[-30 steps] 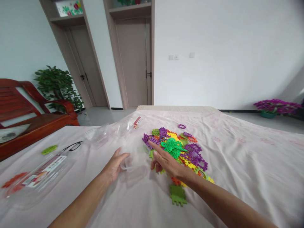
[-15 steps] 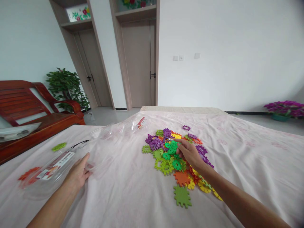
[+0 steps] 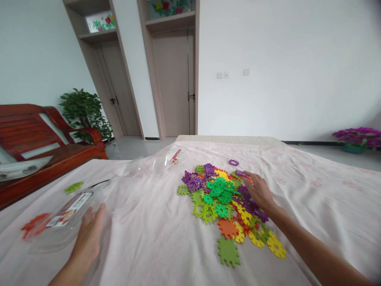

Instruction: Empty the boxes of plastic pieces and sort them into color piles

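A pile of flat, notched plastic building pieces lies on the pale cloth, with green discs (image 3: 223, 190) on top. My right hand (image 3: 260, 191) is over the pile's far right side, its fingers stretched out at a purple and an orange piece (image 3: 249, 179); no piece is visibly lifted. Purple pieces (image 3: 250, 202) lie partly under that hand. On the left, my left hand (image 3: 89, 234) is open, fingers extended, beside a clear plastic container (image 3: 55, 238) with a printed label (image 3: 70, 209). Whether the hand touches the container I cannot tell. An orange piece (image 3: 34, 224) shows at the container's left end.
A light-green piece (image 3: 74, 186) lies apart at the left, and a purple ring (image 3: 233, 162) behind the pile. More clear plastic with a label (image 3: 177, 156) lies farther back. A wooden bench (image 3: 47, 135) stands beyond the cloth's left edge.
My right hand has moved right from the green discs to the pile's far right side, uncovering the discs and yellow pieces. My left hand has shifted slightly left and nearer to me.
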Action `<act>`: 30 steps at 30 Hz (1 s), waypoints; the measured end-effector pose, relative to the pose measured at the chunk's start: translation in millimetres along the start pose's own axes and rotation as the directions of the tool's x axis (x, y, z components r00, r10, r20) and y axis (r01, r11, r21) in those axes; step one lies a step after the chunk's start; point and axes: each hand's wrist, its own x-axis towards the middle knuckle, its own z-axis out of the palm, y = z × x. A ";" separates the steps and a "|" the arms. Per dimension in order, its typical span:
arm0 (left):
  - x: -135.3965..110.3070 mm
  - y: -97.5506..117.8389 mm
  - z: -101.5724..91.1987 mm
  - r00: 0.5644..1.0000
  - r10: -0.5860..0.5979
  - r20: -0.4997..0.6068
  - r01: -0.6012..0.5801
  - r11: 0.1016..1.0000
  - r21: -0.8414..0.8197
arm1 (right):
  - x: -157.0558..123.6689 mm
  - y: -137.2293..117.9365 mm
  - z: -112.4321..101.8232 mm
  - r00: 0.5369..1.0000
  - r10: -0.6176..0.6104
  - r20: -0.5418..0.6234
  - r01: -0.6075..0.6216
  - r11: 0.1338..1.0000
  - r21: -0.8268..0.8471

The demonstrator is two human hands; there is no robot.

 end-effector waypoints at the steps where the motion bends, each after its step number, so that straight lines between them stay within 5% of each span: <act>1: -12.7 -1.7 -4.5 1.000 0.015 -0.007 -0.015 1.000 0.011 | 1.1 9.0 1.4 1.000 0.003 0.026 -0.002 0.999 -0.048; 3: -39.2 -3.5 -13.1 0.978 0.211 -0.002 -0.210 0.974 0.083 | 1.8 22.4 7.4 0.995 0.039 0.096 -0.030 0.995 -0.091; 5: -62.3 -2.4 -18.5 0.849 0.528 0.032 -0.522 0.828 0.203 | 1.0 29.2 15.8 0.985 0.069 0.160 -0.054 0.994 -0.100; 7: -77.1 1.6 -16.9 0.572 0.781 0.250 -0.820 0.534 0.208 | 0.0 31.2 23.9 0.980 0.068 0.190 -0.049 0.994 -0.102; 9: -81.4 7.3 -6.6 0.264 0.828 0.495 -0.964 0.234 0.123 | -0.9 31.4 29.4 0.979 0.044 0.199 -0.024 0.995 -0.101; 10: -79.6 10.0 1.1 0.162 0.793 0.587 -0.987 0.130 0.096 | -1.3 31.7 31.0 0.979 0.034 0.200 -0.014 0.995 -0.098; 12: -70.0 13.3 18.3 0.083 0.709 0.700 -0.995 0.015 0.103 | -1.9 33.5 31.9 0.980 0.010 0.198 0.008 0.996 -0.087; 14: -54.9 12.8 32.9 0.113 0.645 0.756 -0.987 -0.012 0.159 | -2.4 36.4 31.2 0.981 -0.016 0.194 0.031 0.997 -0.072; 17: -30.5 7.4 42.1 0.221 0.583 0.782 -0.967 0.029 0.252 | -2.6 39.9 30.1 0.980 -0.038 0.194 0.048 0.998 -0.047; 24: 1.7 -3.8 32.6 0.449 0.507 0.736 -0.893 0.216 0.396 | -1.2 40.0 32.6 0.982 -0.021 0.190 0.036 0.997 -0.075; 30: 24.9 -11.4 29.8 0.582 0.458 0.672 -0.811 0.267 0.521 | -0.7 38.5 32.1 0.981 -0.013 0.192 0.032 0.995 -0.099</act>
